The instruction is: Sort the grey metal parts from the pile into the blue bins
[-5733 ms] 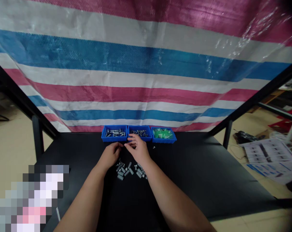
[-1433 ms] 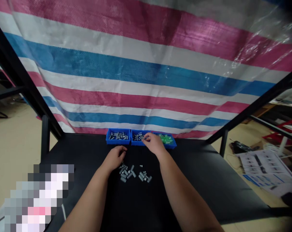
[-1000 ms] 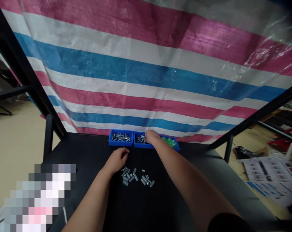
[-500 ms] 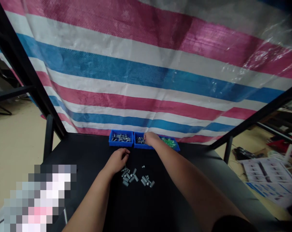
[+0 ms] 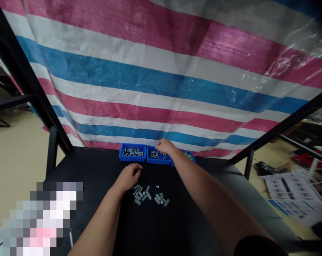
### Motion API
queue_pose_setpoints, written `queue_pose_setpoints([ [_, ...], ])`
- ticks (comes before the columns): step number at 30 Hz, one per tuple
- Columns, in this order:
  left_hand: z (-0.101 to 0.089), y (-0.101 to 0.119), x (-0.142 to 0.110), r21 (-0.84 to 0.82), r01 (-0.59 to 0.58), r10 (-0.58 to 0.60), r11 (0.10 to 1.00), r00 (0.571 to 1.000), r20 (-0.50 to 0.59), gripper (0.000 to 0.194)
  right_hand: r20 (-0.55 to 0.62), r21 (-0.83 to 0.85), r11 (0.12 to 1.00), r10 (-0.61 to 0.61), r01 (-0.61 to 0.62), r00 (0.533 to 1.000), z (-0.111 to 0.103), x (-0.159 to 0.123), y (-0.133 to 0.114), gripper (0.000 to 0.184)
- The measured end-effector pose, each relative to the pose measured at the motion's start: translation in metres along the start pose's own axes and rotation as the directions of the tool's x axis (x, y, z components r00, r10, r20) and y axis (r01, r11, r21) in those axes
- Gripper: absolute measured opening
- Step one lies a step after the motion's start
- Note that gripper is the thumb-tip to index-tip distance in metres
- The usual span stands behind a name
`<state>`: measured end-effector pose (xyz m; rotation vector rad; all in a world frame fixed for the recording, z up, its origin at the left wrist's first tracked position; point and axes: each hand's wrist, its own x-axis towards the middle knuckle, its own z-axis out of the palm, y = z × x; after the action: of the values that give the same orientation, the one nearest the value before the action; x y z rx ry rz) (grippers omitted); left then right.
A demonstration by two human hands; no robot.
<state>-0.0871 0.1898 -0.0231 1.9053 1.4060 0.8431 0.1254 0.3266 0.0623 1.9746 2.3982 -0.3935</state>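
My right hand [image 5: 164,146] is above the back of the middle blue bin [image 5: 159,161], its fingers drawn together in a pinch. Whatever may be between those fingertips is too small to make out. Small metal screws [image 5: 153,154] lie in that bin. Over the black table, my left hand [image 5: 129,175] rests with loosely bent fingers, the thumb apart from them and nothing visible between. Just beside it is a pile of grey metal cylinders and small screws [image 5: 141,195]. A second small cluster of metal cylinders [image 5: 161,199] lies to the right, with a single screw [image 5: 157,186] behind it.
The left blue bin [image 5: 132,159] holds metal cylinders. A right blue bin with green pieces [image 5: 189,155] is partly covered by my right forearm. Behind the black table [image 5: 97,160] hangs a striped plastic sheet [image 5: 150,78], framed by dark posts. Printed sheets [image 5: 296,192] lie at right.
My right hand has risen from inside the middle bin to above its back edge, slightly left, uncovering more screws. My left hand stays in about the same place.
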Motion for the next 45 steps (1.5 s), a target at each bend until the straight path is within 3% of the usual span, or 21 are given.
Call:
queue_pose_setpoints([
  [2, 0.001, -0.001, 0.000, -0.001, -0.006, 0.006, 1.000, 1.000, -0.003, 0.022, 0.005, -0.054, 0.998, -0.010, 0.010, 1.000, 0.005, -0.003, 0.004, 0.014],
  [9, 0.001, -0.002, 0.000, -0.004, -0.007, 0.007, 1.000, 1.000, 0.001, 0.021, 0.034, -0.181, 0.984, 0.009, -0.003, 0.999, 0.023, -0.006, 0.002, 0.027],
  [21, 0.002, -0.004, 0.001, 0.011, -0.011, 0.010, 1.000, 1.000, 0.007, 0.022, 0.084, -0.300, 0.954, 0.023, 0.003, 0.996, 0.019, -0.013, -0.006, 0.028],
  [28, 0.004, -0.006, 0.001, 0.020, -0.021, 0.021, 1.000, 1.000, -0.008, 0.022, 0.056, -0.240, 0.970, -0.010, 0.023, 0.998, 0.018, -0.017, 0.000, 0.028],
  [33, 0.003, -0.004, 0.000, 0.020, -0.031, 0.031, 0.999, 1.000, -0.004, 0.021, -0.026, -0.120, 0.992, -0.040, 0.036, 0.999, 0.014, -0.015, -0.006, 0.014],
  [39, 0.001, -0.002, -0.001, 0.023, -0.018, 0.018, 1.000, 1.000, 0.000, 0.022, -0.109, 0.121, 0.987, -0.095, 0.108, 0.989, 0.007, -0.009, -0.019, 0.029],
  [45, 0.001, -0.003, 0.001, 0.029, -0.012, 0.012, 1.000, 1.000, 0.005, 0.022, -0.142, 0.165, 0.974, -0.132, 0.155, 0.981, 0.004, -0.026, -0.004, 0.013],
])
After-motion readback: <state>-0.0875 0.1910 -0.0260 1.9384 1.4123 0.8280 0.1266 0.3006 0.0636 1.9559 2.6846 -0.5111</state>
